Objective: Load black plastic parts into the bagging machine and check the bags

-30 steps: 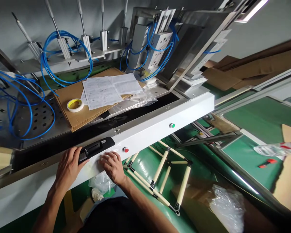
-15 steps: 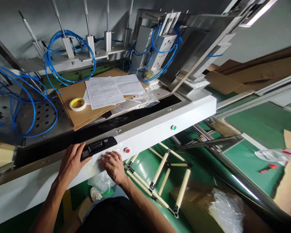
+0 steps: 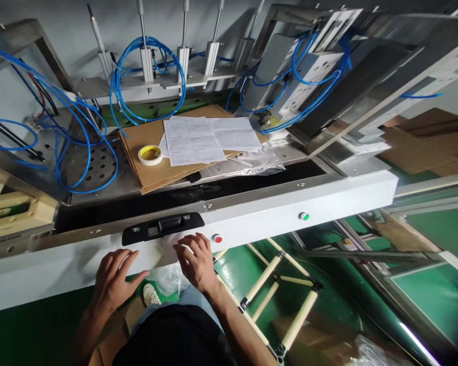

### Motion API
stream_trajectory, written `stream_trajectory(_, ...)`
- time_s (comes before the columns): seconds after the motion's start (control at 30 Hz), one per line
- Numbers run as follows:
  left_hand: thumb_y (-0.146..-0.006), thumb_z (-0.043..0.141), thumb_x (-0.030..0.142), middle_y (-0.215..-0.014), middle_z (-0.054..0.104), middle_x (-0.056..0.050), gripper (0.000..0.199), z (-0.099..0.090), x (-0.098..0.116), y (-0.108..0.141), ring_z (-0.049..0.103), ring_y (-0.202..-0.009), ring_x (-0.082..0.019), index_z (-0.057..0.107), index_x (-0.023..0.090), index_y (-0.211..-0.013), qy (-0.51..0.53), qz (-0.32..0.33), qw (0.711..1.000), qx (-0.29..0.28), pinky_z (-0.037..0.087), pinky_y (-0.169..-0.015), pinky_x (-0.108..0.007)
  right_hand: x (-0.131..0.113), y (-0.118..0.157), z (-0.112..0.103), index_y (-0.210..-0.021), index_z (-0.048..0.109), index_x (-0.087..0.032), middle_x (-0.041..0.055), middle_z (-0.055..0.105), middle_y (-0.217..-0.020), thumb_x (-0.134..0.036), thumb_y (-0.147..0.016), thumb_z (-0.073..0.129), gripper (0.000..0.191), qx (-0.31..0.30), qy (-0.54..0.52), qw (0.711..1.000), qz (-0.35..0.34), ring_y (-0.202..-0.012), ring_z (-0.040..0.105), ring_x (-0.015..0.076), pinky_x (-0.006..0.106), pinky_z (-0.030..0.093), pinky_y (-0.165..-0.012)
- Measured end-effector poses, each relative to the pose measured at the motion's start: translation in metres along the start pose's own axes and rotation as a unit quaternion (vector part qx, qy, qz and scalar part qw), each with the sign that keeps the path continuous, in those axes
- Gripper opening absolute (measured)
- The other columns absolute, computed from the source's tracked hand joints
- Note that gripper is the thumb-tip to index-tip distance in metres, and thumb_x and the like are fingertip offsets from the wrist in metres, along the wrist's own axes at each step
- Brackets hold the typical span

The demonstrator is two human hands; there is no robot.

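Note:
A long black plastic panel (image 3: pixel 163 227) with a recessed grip and a small opening lies on the front ledge of the machine. Just below its left end is my left hand (image 3: pixel 116 279), thumb and fingers apart, holding nothing. My right hand (image 3: pixel 196 259) hovers by the white front rail (image 3: pixel 259 213), near the panel's right end and left of a red push button (image 3: pixel 217 238). Its fingers are loosely curled and spaced, with nothing seen in them. Neither hand appears to touch the panel.
Behind the ledge lie cardboard sheets (image 3: pixel 137 170), printed papers (image 3: pixel 193 142) and a tape roll (image 3: pixel 150 155). Blue air hoses (image 3: pixel 116 96) loop around cylinders. A green button (image 3: pixel 304 216) sits farther right on the rail. Below stands a cream tube frame (image 3: pixel 265 279).
My left hand has let go of the panel's left end and drawn back toward me. The panel is now fully uncovered. The view has shifted left.

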State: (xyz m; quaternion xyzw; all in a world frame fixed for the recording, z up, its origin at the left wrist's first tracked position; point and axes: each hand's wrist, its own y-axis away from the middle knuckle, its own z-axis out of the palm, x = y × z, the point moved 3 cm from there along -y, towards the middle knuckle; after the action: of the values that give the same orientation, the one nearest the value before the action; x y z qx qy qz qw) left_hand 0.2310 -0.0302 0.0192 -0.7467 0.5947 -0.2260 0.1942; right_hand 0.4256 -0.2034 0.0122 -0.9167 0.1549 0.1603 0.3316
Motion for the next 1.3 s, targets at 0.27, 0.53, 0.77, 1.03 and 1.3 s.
stream_trajectory(0.27, -0.096, 0.070, 0.010, -0.097, 0.078, -0.006, 0.018, 0.007, -0.006, -0.005, 0.070, -0.091, -0.024, 0.067, 0.022, -0.108, 0.024, -0.035, 0.996, 0.074, 0.051, -0.085, -0.038, 0.003, -0.010, -0.009, -0.120, 0.070, -0.025, 0.0043, 0.079, -0.105, -0.022, -0.104, 0.062, 0.019, -0.015, 0.000, 0.999, -0.028, -0.101, 0.068, 0.0202, 0.045, 0.045, -0.110)
stream_trajectory(0.53, -0.098, 0.065, 0.013, -0.097, 0.071, -0.010, 0.008, 0.006, -0.010, -0.020, 0.064, -0.090, -0.024, 0.068, 0.019, -0.101, 0.082, -0.040, 0.993, 0.081, 0.048, -0.082, -0.039, 0.034, 0.005, -0.031, -0.134, 0.068, -0.027, 0.0051, 0.080, -0.112, -0.006, -0.101, 0.054, 0.042, 0.008, 0.073, 0.997, -0.004, -0.109, 0.068, 0.0221, 0.044, 0.048, -0.106)
stream_trajectory(0.77, -0.102, 0.058, 0.020, -0.112, 0.068, -0.012, 0.010, 0.015, -0.019, -0.027, 0.065, -0.104, -0.026, 0.068, 0.020, -0.097, 0.123, -0.102, 0.984, 0.082, 0.050, -0.092, -0.041, 0.048, -0.017, -0.045, -0.126, 0.073, -0.026, 0.0072, 0.078, -0.103, -0.010, -0.103, 0.053, 0.035, 0.019, 0.025, 0.999, 0.037, -0.094, 0.068, 0.0220, 0.040, 0.054, -0.087)
stream_trajectory(1.03, -0.101, 0.057, 0.026, -0.107, 0.069, -0.009, 0.012, 0.026, -0.025, -0.036, 0.068, -0.101, -0.023, 0.066, 0.022, -0.095, 0.204, -0.216, 0.952, 0.077, 0.054, -0.089, -0.037, 0.068, -0.046, -0.036, -0.129, 0.070, -0.024, 0.0083, 0.074, -0.109, -0.011, -0.094, 0.049, 0.043, 0.031, -0.100, 0.984, 0.146, -0.088, 0.070, 0.0203, 0.040, 0.058, -0.085)
stream_trajectory(1.3, -0.097, 0.061, 0.033, -0.105, 0.072, -0.007, 0.016, 0.032, -0.030, -0.037, 0.070, -0.097, -0.023, 0.066, 0.021, -0.107, 0.203, -0.269, 0.938, 0.076, 0.057, -0.088, -0.037, 0.067, -0.040, -0.031, -0.130, 0.068, -0.022, 0.0130, 0.072, -0.117, -0.020, -0.100, 0.050, 0.035, 0.151, 0.035, 0.968, 0.199, -0.105, 0.067, 0.0274, 0.049, 0.056, -0.093)
